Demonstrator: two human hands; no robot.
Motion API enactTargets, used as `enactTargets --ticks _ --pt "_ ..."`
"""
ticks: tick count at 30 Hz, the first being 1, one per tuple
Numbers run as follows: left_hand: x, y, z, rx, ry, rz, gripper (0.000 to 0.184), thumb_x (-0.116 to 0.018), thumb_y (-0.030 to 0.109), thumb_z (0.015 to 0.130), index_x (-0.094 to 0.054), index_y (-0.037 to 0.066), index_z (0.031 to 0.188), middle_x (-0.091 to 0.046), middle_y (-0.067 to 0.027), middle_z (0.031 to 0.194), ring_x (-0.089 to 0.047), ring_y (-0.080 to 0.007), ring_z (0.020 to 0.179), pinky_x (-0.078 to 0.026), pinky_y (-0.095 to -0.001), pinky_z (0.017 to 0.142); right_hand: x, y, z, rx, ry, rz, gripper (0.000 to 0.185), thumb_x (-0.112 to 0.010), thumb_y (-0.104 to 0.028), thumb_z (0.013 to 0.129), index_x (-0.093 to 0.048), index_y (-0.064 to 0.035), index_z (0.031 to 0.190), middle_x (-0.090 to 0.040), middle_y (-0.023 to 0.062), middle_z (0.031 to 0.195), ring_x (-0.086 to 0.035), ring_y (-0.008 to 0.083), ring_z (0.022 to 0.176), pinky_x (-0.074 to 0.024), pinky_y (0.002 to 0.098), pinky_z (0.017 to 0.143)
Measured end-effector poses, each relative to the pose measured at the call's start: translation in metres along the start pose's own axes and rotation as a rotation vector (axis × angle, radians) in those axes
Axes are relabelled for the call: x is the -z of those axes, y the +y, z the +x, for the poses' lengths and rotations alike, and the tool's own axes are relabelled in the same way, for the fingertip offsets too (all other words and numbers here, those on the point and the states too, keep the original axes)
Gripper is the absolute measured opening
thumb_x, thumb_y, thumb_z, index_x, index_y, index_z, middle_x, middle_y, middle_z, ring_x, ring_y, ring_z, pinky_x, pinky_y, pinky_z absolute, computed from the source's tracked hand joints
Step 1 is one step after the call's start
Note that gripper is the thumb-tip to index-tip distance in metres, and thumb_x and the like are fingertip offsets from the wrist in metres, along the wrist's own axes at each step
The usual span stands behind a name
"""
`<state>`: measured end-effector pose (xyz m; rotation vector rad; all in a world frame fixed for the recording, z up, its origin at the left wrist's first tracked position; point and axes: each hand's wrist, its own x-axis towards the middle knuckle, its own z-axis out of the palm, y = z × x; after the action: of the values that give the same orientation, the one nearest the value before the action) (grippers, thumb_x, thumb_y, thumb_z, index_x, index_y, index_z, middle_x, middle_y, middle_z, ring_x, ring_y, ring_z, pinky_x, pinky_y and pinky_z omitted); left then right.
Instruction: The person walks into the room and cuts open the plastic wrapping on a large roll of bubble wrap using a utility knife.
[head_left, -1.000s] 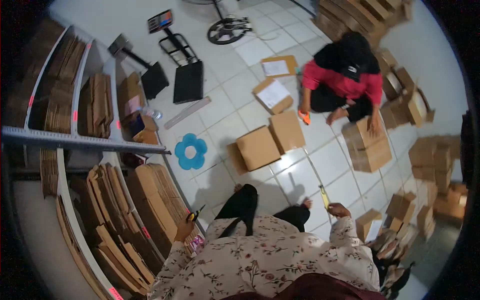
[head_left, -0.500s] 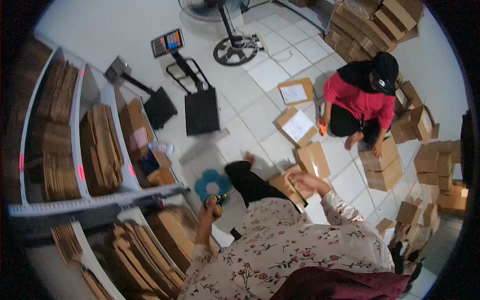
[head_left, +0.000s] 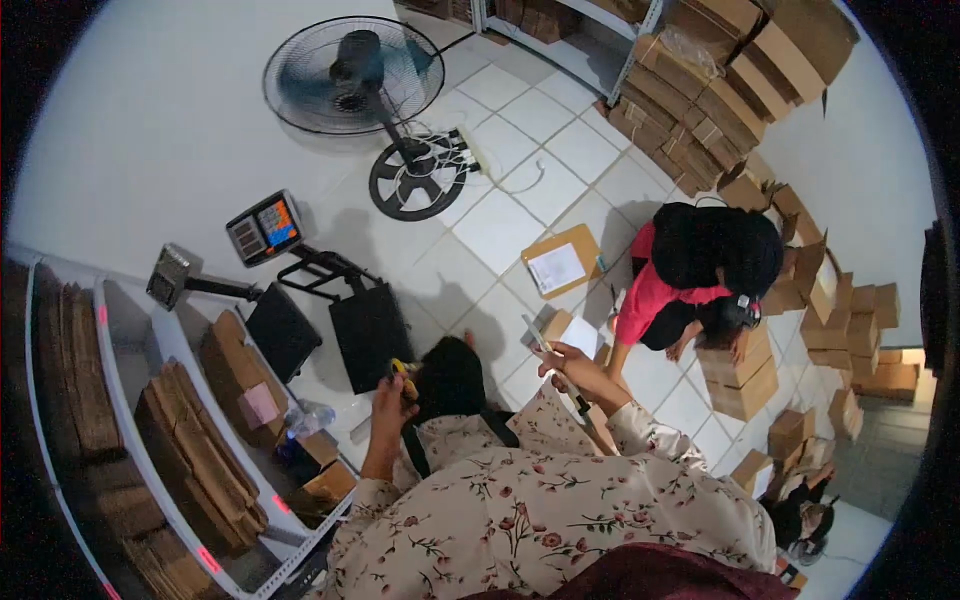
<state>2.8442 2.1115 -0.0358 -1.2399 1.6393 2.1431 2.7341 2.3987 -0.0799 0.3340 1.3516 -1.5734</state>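
- The left hand [head_left: 390, 412] is closed around a yellow-and-black tool [head_left: 403, 380], apparently scissors.
- The right hand [head_left: 582, 374] is curled around a slim tool [head_left: 537, 333], its long axis slanting far-left to near-right.
- The tools are well apart; the right hand is nearer the labelled box [head_left: 580, 338] on the floor.

White floor tiles [head_left: 505, 225] carry a fan [head_left: 382, 112], two black scales [head_left: 370, 335] [head_left: 283, 330], a flat brown piece [head_left: 585, 242] topped by a white sheet [head_left: 556, 270], a box [head_left: 742, 385] and, along the wall, more boxes [head_left: 828, 332]. The shelf [head_left: 305, 553] holds folded cardboard [head_left: 195, 455], upright in its bays.
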Motion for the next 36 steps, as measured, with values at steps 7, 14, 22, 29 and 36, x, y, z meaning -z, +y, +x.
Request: enactTargets --ticks 7,14,22,29,36 --pt "-0.080 0.105 0.220 -0.016 -0.307 0.023 0.022 -0.048 0.030 0.084 -0.055 0.011 0.090 -0.053 0.0015 0.078 -0.050 -0.0063 0.073 -0.039 -0.0222 0.063 0.059 -0.129 0.119 0.032 0.118 0.321 0.033 -0.048 -0.007 0.076 -0.040 -0.0048 0.108 -0.054 0.0060 0.076 -0.052 0.0125 0.051 -0.0449 0.0252 0.045" --pt "-0.216 0.261 0.343 -0.095 -0.643 0.285 0.028 -0.048 0.029 0.084 -0.052 0.003 0.094 -0.055 -0.0048 0.085 -0.052 -0.0121 0.082 -0.041 -0.0215 0.069 0.127 -0.299 0.149 0.028 0.205 0.340 0.041 -0.043 -0.009 0.081 -0.030 -0.0029 0.120 -0.056 0.0121 0.090 -0.053 0.0149 0.053 -0.0474 0.0255 0.048" --pt "-0.387 0.384 0.476 -0.027 -0.744 0.309 0.026 -0.046 0.026 0.086 -0.051 0.003 0.094 -0.055 -0.0036 0.087 -0.051 -0.0109 0.082 -0.040 -0.0221 0.069 0.244 -0.476 0.267 0.225 0.523 0.400 0.032 -0.044 -0.024 0.085 -0.041 -0.0058 0.111 -0.054 0.0053 0.092 -0.049 0.0074 0.049 -0.0415 0.0210 0.041" --pt "-0.506 0.495 0.641 0.057 -0.415 -0.144 0.021 -0.049 0.030 0.083 -0.050 0.010 0.088 -0.051 0.0009 0.078 -0.046 -0.0098 0.071 -0.035 -0.0238 0.060 0.362 -0.714 0.411 0.053 0.241 -0.076 0.039 -0.049 -0.028 0.083 -0.041 -0.0031 0.112 -0.058 0.0080 0.086 -0.046 0.0086 0.045 -0.0368 0.0217 0.039" --pt "-0.483 0.582 0.713 -0.153 0.068 0.040 0.028 -0.052 0.026 0.082 -0.052 0.002 0.096 -0.055 -0.0031 0.082 -0.049 -0.0112 0.072 -0.039 -0.0235 0.065 0.362 -0.948 0.574 0.006 -0.080 -0.345 0.033 -0.048 -0.020 0.085 -0.041 -0.0039 0.112 -0.053 0.0025 0.068 -0.041 0.0044 0.044 -0.0333 0.0199 0.038"
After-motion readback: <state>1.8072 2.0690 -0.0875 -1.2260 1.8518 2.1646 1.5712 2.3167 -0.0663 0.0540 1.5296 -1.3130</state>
